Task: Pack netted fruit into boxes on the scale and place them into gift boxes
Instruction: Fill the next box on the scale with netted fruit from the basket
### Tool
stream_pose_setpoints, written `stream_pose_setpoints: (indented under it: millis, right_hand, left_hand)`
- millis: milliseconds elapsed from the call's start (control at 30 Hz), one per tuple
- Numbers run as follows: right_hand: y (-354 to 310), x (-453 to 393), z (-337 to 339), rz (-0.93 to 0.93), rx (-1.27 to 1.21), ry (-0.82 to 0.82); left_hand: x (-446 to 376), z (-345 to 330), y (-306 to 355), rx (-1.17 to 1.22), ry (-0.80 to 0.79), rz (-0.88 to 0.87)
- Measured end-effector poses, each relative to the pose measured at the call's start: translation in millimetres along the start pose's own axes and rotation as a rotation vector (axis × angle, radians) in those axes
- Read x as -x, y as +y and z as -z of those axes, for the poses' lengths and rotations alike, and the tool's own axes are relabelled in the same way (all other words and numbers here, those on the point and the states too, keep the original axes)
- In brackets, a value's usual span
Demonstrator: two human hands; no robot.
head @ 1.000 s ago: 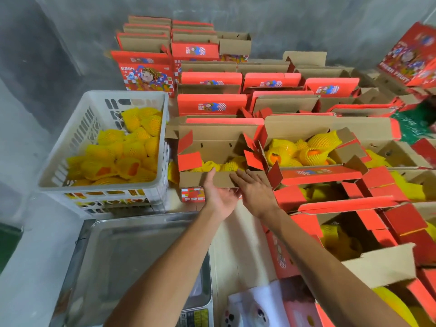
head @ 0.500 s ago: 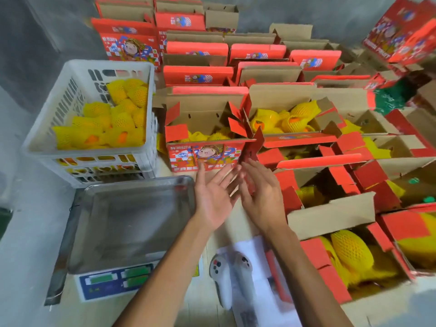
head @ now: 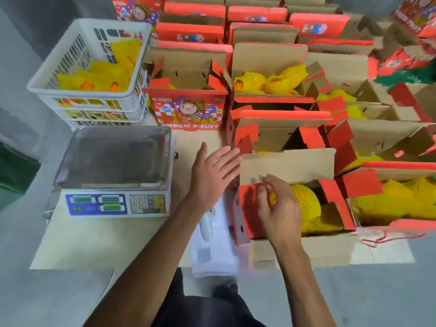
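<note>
Head view, read left to right. One white basket (head: 77, 67) held netted fruit (head: 101, 74), too heaped for me to count, atop a second basket. I noted one scale (head: 113, 171) in front of it, its steel pan bare. Behind the scale's right edge stood one printed gift box (head: 188, 112), flaps up. My left hand (head: 212, 175) hovered flat, fingers straight and spread, holding nothing, just beside the near box (head: 290, 168). My right hand (head: 280, 208), fingers curled, pinched that box's red side flap (head: 247, 204); whether they also touched the netted fruit (head: 306, 201) inside, I could not tell. At least four more open boxes with fruit lay rightward.
</note>
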State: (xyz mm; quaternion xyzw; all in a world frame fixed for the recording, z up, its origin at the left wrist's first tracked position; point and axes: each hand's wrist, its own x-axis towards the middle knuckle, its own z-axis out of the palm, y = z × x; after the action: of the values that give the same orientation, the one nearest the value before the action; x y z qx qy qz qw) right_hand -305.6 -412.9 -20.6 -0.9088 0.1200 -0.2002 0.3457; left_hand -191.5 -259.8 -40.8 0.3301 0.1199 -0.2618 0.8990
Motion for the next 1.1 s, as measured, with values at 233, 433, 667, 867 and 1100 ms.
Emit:
stream_pose_setpoints:
  millis: [233, 433, 667, 867, 1100]
  right_hand:
    - [50.5, 19.4, 30.6, 0.037, 0.054, -0.113]
    - [88.3, 33.9, 27.4, 0.001, 0.143, -0.138]
    - [99.9, 45.7, 14.2, 0.074, 0.302, -0.056]
    - [105.2, 44.3, 5.1, 0.135, 0.337, 0.056]
    - [108.1, 42.2, -1.5, 0.183, 0.348, 0.152]
  left_hand:
    - [13.2, -50.1, -44.3, -0.516, 0.207, -0.312]
    - [-6.0, -48.3, -49.9, -0.693, 0.313, -0.395]
    - [-16.3, -38.2, -43.5, -0.546, 0.316, -0.317]
    - [-8.1, -31.5, -47.9, -0.662, 0.244, -0.379]
    - [-5.0, -27.2, -53.9, -1.132, -0.099, -0.420]
